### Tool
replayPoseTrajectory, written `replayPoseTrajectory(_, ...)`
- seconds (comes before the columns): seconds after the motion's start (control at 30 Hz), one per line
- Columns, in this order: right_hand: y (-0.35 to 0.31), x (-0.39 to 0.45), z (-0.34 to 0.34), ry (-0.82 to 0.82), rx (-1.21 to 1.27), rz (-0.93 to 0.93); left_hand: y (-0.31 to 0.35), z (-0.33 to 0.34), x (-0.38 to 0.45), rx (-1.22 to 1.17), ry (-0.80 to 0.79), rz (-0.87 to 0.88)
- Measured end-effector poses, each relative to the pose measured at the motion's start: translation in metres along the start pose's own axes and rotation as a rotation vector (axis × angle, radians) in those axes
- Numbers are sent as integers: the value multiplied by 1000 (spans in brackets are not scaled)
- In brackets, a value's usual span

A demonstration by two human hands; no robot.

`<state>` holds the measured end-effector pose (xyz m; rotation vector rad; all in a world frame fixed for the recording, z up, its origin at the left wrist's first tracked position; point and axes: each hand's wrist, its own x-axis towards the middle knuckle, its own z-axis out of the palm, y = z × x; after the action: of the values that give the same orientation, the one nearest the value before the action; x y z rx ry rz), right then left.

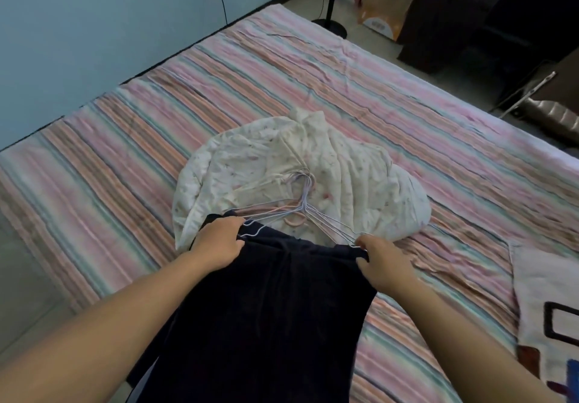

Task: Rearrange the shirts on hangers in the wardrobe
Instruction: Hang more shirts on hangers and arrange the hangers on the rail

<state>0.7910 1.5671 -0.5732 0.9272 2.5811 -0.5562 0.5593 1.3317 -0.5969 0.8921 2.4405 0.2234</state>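
Note:
A dark navy garment (260,315) lies lengthwise on the striped bed, its top edge toward the middle. My left hand (217,243) grips the garment's top left corner, and my right hand (383,261) pinches its top right corner. Several thin wire hangers (302,208) lie bunched just beyond that edge, hooks pointing away, on a crumpled cream floral garment (282,167). The hanger arms reach to my fingertips on both sides; whether a hanger sits inside the dark garment is hidden.
The bed's pink striped sheet (360,83) fills most of the view. A white printed cloth (551,302) lies at the right edge. A light blue wall (94,26) runs along the left. A fan stand (330,17), cardboard boxes (385,11) and dark furniture (488,17) stand at the far right.

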Motion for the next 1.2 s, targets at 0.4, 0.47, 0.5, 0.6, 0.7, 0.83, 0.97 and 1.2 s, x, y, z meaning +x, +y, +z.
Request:
replayPoseTrajectory(0.4,12,60,56,-66,61,118,-13,53,34,98,156,-5)
replayPoseTrajectory(0.47,11,58,59,-91,85,152,-15,54,31,75,152,-20)
replayPoseTrajectory(0.5,10,55,61,-90,120,157,-17,53,29,52,143,-30)
replayPoseTrajectory(0.6,9,45,58,-31,293,140,-20,45,21,-39,143,-27)
replayPoseTrajectory(0.7,5,32,49,60,415,81,-17,31,8,-122,181,-23)
replayPoseTrajectory(0.83,-3,12,29,134,591,68,-11,9,-15,-178,223,-11)
replayPoseTrajectory(0.97,-17,-14,6,169,663,30,-9,-16,-45,-201,265,-19)
replayPoseTrajectory(1.2,-53,-75,-37,276,627,-63,-7,-66,-123,-293,330,-32)
